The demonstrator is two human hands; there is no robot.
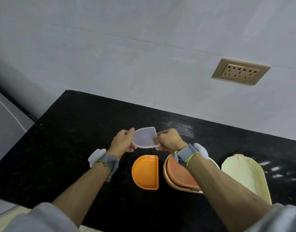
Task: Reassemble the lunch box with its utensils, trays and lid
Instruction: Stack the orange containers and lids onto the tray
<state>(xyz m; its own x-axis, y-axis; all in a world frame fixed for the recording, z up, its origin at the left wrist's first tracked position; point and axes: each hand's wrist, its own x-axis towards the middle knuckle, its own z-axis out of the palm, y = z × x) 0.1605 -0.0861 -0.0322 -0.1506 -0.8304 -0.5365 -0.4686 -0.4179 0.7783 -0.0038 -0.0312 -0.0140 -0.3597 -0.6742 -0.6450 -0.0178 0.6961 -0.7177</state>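
Head view: both hands, left hand [123, 141] and right hand [169, 139], pinch a clear lid [144, 137] by its edges above the black desk [77, 131], beyond the orange tray [145, 172].

A black speckled stone countertop [80, 131] runs along a pale blue-grey painted wall [127, 47], and a faint horizontal seam crosses the plaster. A beige multi-socket outlet plate [241, 71] is set into the wall at the right. Light glints in pale patches on the counter's right part. At far left stands a grey surface [5, 121] with a thin white line. Below the counter's near edge, cream floor tile [18, 213] shows.
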